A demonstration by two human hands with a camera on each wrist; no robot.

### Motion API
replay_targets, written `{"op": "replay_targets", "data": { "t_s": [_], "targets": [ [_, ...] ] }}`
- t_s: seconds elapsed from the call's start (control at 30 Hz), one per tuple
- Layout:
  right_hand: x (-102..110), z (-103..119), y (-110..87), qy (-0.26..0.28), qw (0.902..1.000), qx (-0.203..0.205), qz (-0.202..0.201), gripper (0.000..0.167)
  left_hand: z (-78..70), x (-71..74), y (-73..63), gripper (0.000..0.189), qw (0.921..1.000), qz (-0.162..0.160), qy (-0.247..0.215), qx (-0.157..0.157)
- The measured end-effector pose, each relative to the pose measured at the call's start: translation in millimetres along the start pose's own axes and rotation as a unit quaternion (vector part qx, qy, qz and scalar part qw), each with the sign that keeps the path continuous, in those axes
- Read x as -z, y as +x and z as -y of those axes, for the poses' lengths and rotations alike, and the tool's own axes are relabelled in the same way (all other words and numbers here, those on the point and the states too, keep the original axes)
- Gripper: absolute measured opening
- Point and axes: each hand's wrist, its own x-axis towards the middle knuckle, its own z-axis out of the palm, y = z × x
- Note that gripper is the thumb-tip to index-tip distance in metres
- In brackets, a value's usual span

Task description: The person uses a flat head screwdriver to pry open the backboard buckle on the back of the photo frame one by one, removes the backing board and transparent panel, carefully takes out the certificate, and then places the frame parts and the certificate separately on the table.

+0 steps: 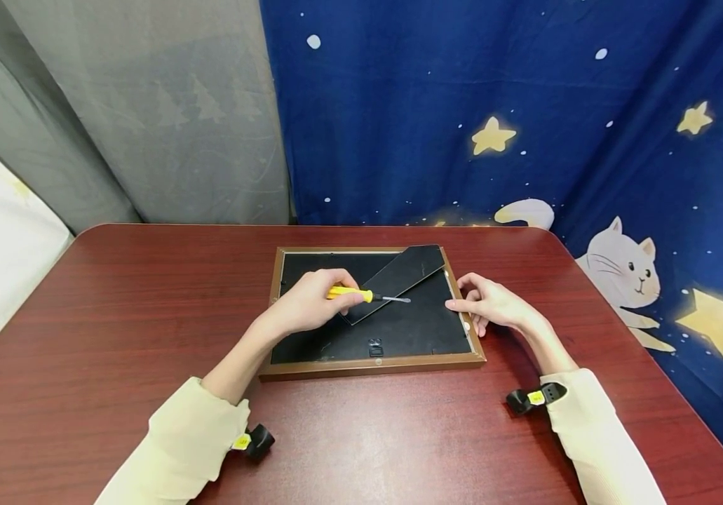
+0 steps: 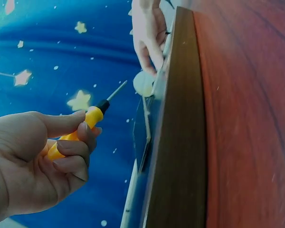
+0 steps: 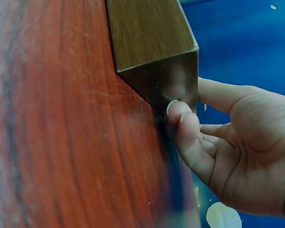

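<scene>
A picture frame with a brown wooden border lies face down on the table. Its black backing board faces up, crossed diagonally by a black easel stand. My left hand holds a yellow-handled screwdriver above the backing, fingers curled round the handle. The thin metal shaft points to the right, and the left wrist view shows its tip raised off the board. At the frame's right side, my right hand grips the border, thumb over the top edge and fingertips against the outer side face.
The dark red wooden table extends around the frame. A small metal hanger sits on the backing near its front edge. Behind the table hang a grey curtain and a blue curtain with stars and a cat.
</scene>
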Motion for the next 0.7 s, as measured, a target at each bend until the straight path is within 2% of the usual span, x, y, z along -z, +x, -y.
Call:
{"op": "replay_targets", "data": {
  "t_s": [0.43,0.7],
  "targets": [
    [1,-1,-0.1,0.002,1.0000,0.000,0.002,0.057,-12.4,-38.9,12.7,0.014,0.9989,0.045,-0.014,-0.005],
    [1,-3,2.0,0.000,1.0000,0.000,0.002,0.056,-18.2,-56.8,19.5,0.013,0.9982,0.053,-0.018,-0.018]
  ]
}}
